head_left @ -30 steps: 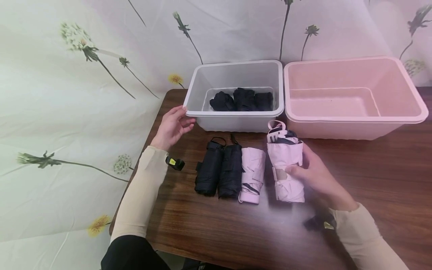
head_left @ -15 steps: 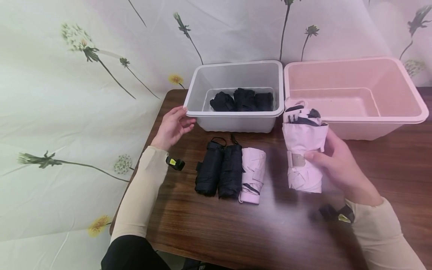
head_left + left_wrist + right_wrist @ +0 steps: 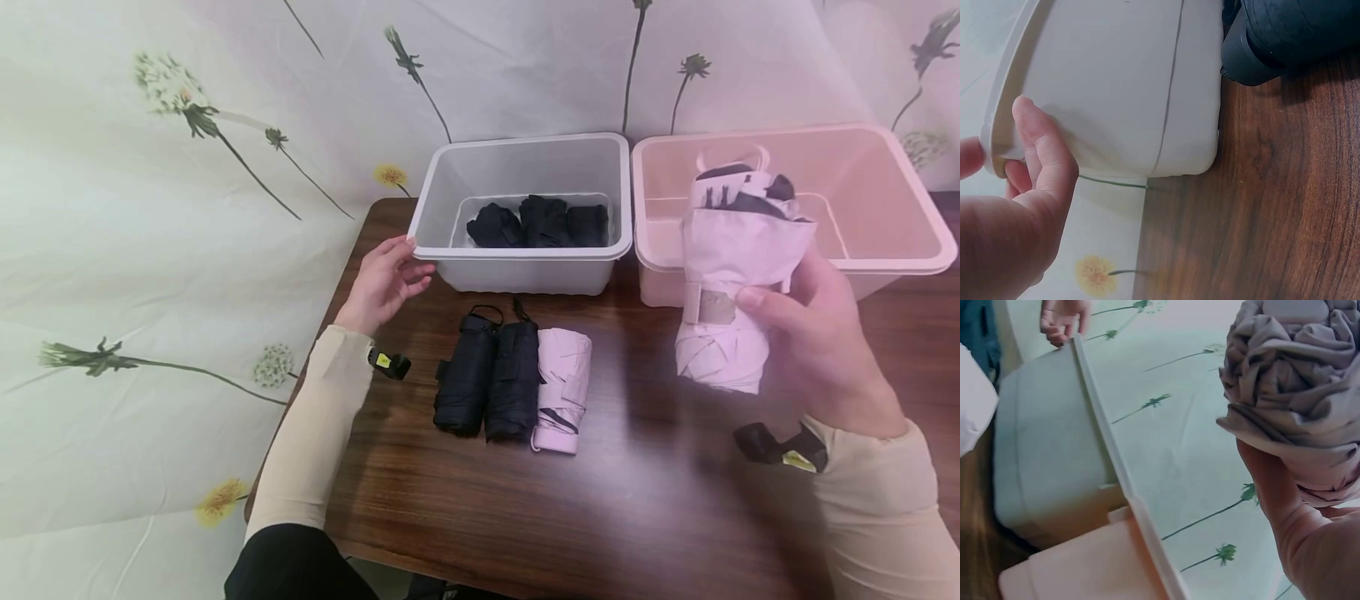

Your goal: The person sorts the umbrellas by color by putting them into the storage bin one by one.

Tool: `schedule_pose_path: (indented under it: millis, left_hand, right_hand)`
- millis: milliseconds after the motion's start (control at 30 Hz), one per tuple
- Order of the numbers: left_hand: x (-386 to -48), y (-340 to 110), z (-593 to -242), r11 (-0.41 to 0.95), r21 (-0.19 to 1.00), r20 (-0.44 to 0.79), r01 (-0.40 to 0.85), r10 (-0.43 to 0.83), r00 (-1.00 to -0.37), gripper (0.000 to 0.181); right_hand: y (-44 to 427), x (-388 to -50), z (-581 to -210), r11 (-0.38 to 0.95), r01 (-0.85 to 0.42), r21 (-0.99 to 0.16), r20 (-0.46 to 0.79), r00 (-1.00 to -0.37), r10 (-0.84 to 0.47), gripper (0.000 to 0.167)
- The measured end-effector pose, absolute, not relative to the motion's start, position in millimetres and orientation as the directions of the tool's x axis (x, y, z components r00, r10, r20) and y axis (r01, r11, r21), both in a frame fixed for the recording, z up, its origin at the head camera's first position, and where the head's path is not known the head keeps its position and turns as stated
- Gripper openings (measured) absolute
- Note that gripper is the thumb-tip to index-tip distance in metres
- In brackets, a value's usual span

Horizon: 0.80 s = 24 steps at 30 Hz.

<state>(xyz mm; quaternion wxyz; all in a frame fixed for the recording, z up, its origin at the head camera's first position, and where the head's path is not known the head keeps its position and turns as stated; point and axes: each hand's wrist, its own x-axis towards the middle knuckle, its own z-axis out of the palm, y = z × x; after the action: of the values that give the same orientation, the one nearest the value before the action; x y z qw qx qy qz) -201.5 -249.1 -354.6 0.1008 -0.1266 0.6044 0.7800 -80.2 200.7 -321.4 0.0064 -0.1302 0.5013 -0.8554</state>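
Remotely, I see the right hand (image 3: 832, 342), right of centre, curled round a furled pink umbrella (image 3: 723, 258) that overlaps the pink bin (image 3: 892, 267), upper right. The left hand (image 3: 381, 283), fingers loosely bent, pinches the corner of the grey bin (image 3: 525, 275), upper centre, holding black bundles (image 3: 543, 222). Below lie two black umbrellas (image 3: 512, 379) and a second pink umbrella (image 3: 564, 375).

Left hand (image 3: 1035, 181) around the rim of a pale bin (image 3: 1110, 81), dark umbrella (image 3: 1300, 37) nearby.

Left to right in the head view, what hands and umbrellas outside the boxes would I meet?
Left hand, black rolled fabric umbrella, second black umbrella, pink rolled fabric umbrella, held pink fabric umbrella, right hand.
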Motion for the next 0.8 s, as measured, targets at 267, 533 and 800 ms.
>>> schedule_pose_path:
  millis: [267, 533, 800]
  left_hand:
    - [-201.1, -249.3, -354.8, -0.249, 0.917, -0.32, -0.311, 0.008, -0.948, 0.035]
    - [-201.1, -249.3, -354.1, -0.242, 0.917, -0.324, -0.318, 0.013, -0.946, 0.037]
    - [-199.3, -248.9, -352.3, -0.24, 0.917, -0.325, -0.319, 0.013, -0.946, 0.04]
  right_hand:
    - [214.6, -91.1, -313.7, -0.634, -0.157, -0.757, 0.239, -0.97, -0.046, 0.048]
    - [224.5, -102.4, -307.6, -0.685, -0.215, -0.696, 0.234, -0.97, 0.066, 0.042]
    - [228.8, -114.3, -298.1, -0.756, -0.207, -0.622, 0.274, -0.961, 0.037, 0.042]
